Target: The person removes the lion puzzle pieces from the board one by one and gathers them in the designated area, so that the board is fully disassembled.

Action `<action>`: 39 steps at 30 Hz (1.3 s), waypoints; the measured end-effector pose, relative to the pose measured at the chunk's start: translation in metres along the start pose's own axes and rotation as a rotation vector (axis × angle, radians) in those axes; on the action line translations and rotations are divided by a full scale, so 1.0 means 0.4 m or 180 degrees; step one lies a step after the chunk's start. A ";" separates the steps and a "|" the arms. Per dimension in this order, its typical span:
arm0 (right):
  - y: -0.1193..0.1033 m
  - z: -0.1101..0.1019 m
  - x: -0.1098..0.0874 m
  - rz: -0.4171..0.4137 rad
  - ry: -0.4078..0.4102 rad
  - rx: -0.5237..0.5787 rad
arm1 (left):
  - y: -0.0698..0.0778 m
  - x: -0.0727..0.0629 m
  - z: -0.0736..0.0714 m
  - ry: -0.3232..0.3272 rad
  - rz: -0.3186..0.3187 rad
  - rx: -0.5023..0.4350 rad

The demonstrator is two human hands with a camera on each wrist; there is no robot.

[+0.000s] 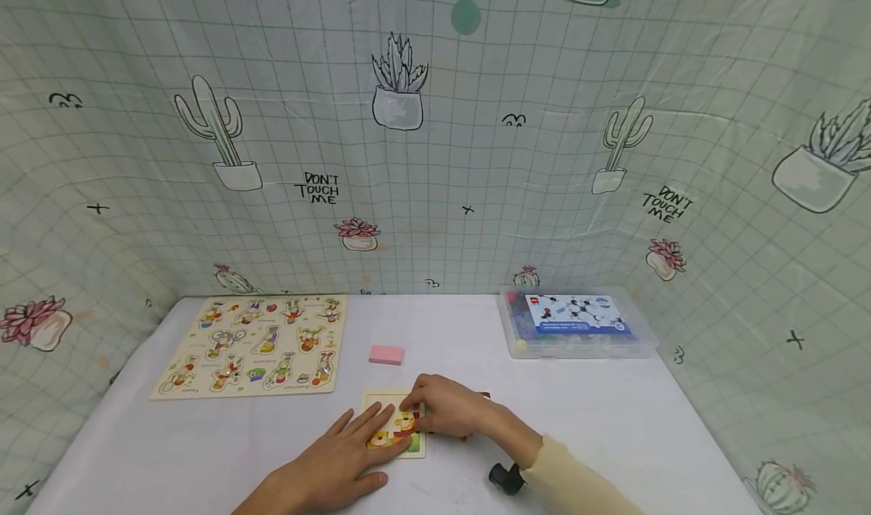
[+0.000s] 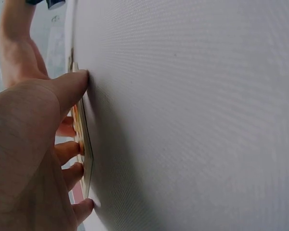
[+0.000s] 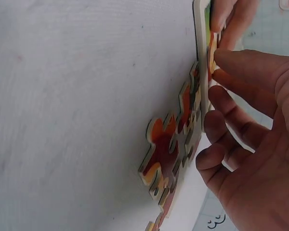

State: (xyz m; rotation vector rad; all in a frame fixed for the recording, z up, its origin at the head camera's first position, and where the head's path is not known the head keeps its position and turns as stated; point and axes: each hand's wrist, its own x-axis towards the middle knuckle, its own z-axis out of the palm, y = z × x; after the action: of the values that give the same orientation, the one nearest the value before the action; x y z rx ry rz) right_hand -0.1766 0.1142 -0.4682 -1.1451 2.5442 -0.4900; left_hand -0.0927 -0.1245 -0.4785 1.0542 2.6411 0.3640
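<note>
A small wooden jigsaw tray point(image 1: 378, 400) lies near the front of the white table, with colourful pieces in its lower part. My left hand point(image 1: 343, 458) rests on it, fingers spread across the tray; in the left wrist view the thumb point(image 2: 74, 86) lies along its near edge. Thumb and index finger of my right hand point(image 1: 450, 407) pinch a yellow and red puzzle piece point(image 1: 406, 423) at the tray's right side. The other right fingers hang loosely bent. Loose puzzle pieces point(image 3: 164, 151) lie just right of the tray, mostly hidden under the right hand in the head view.
A pink block point(image 1: 385, 355) lies behind the tray. At the back left is a large wooden puzzle board point(image 1: 255, 349) with figures. A clear plastic case point(image 1: 578, 326) with a molecule label stands at the back right. A black rounded object point(image 1: 506, 479) is beside the right wrist.
</note>
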 end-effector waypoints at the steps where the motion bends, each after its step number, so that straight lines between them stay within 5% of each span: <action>1: -0.002 0.000 0.001 0.0000 -0.0003 -0.0005 | 0.000 0.001 0.001 0.0004 0.0004 0.0002; 39: -0.012 0.007 0.015 0.0128 0.0009 0.0125 | -0.006 0.001 0.002 -0.0141 -0.0019 0.0006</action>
State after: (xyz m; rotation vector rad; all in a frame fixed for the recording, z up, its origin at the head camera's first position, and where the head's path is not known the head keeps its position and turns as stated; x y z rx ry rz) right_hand -0.1762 0.1061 -0.4694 -1.0781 2.5431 -0.5297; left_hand -0.0942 -0.1256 -0.4799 1.0426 2.6055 0.3329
